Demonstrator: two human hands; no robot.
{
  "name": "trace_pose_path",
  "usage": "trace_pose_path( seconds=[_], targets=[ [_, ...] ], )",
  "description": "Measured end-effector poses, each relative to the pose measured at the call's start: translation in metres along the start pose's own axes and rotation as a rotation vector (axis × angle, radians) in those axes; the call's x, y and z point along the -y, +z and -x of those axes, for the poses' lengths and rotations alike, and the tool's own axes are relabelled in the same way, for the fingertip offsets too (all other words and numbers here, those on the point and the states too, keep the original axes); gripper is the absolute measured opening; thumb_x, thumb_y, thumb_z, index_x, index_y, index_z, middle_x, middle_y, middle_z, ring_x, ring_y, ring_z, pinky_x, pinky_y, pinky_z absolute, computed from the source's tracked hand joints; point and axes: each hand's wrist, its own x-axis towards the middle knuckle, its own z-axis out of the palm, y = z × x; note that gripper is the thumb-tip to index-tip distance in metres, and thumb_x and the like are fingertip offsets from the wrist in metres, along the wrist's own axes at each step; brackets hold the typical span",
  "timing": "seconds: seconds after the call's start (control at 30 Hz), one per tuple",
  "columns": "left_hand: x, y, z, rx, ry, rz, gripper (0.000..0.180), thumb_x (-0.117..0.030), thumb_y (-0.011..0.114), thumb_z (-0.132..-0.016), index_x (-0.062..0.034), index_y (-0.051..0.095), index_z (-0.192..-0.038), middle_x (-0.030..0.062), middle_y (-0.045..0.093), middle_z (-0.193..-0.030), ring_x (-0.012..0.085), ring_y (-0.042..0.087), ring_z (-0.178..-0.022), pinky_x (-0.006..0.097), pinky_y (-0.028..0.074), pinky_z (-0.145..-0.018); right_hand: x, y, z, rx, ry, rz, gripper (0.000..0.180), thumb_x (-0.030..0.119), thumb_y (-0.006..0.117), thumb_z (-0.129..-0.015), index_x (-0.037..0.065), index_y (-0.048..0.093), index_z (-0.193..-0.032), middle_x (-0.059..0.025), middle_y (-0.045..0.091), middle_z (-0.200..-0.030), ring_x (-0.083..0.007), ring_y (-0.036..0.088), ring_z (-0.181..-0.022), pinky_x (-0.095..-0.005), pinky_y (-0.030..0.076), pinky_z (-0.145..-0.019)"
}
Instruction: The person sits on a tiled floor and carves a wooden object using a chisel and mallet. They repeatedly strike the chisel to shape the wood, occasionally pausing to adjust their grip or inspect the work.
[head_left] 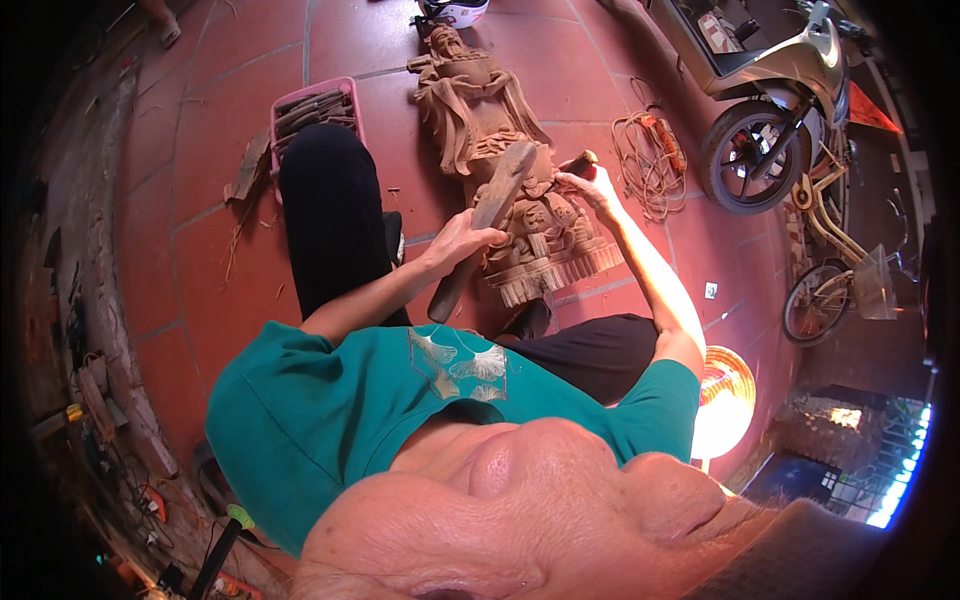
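Expect a heavy, stiff load in the carved wooden statue (490, 145), lying face up on the red tiled floor (230, 120), probably fragile at thin carved edges, so best taken hold of by its thick base and solid torso. Above its lower half, see fingers of the left hand (462, 245) wrapped around a mallet-like wooden bar (505, 185), those of the right hand (592, 188) pinching a short dark tool (577, 162). Farther out, note a pink basket (274, 130) on the left, a coiled cable (640, 170) and motorbike (790, 75) on the right.
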Motion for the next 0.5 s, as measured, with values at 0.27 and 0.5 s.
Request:
trace_pose_path(
  seconds=[0.27,0.5],
  targets=[
    [-0.101,-0.012,0.016,0.105,0.138,-0.289,0.055,-0.036,0.074,-0.085,0.0012,0.055,-0.12,0.0059,0.06,-0.08,0.0137,0.059,-0.063,0.031,0.05,-0.055,-0.016,0.002,-0.002,-0.057,0.001,-0.084,0.031,0.014,0.08,-0.086,0.002,0.066,-0.111,-0.0062,0.071,-0.089,-0.0116,0.069,-0.075,-0.0257,0.057,-0.067],
    [-0.167,-0.026,-0.056,0.147,0.572,-1.104,0.071,-0.043,0.074,-0.083,0.0059,0.05,-0.129,0.0253,0.067,-0.103,0.0388,0.068,-0.09,0.046,0.053,-0.079,-0.019,0.009,-0.003,-0.081,-0.03,-0.105,0.032,0.016,0.081,-0.085,0.003,0.066,-0.111,-0.006,0.072,-0.089,-0.0114,0.068,-0.073,-0.0243,0.055,-0.065]
  ],
)
